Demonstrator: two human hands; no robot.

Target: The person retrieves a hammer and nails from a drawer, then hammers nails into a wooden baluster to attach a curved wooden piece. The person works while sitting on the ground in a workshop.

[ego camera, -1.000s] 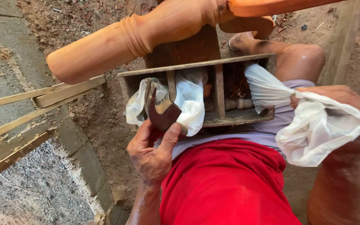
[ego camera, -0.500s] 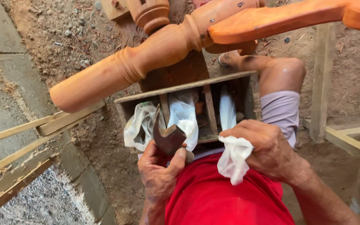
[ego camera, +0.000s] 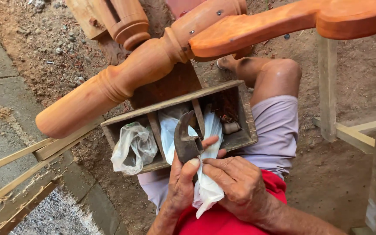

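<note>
My left hand (ego camera: 181, 185) grips a dark claw hammer head (ego camera: 185, 137), claw pointing up, just in front of a wooden compartment box (ego camera: 244, 109) resting on my lap. My right hand (ego camera: 240, 185) pinches a white plastic bag (ego camera: 205, 191) against the left hand and the hammer. Inside the box lie another white bag (ego camera: 170, 126), a clear crumpled bag (ego camera: 133, 146) hanging over its left compartment, and small dark hardware (ego camera: 229, 122) in the right compartment. A turned orange wooden leg (ego camera: 122, 82) of a piece of furniture stretches diagonally above the box.
An orange wooden rail (ego camera: 292, 21) joins the leg at the top. Wooden slats (ego camera: 27, 159) lie at the left over a concrete slab (ego camera: 1, 100). A pale timber frame (ego camera: 331, 87) stands at the right. My bare knee (ego camera: 279, 74) rests on sawdust-strewn dirt.
My right hand brought the white bag from the far right over to the left hand and now presses it against the hammer. The view shifted slightly upward.
</note>
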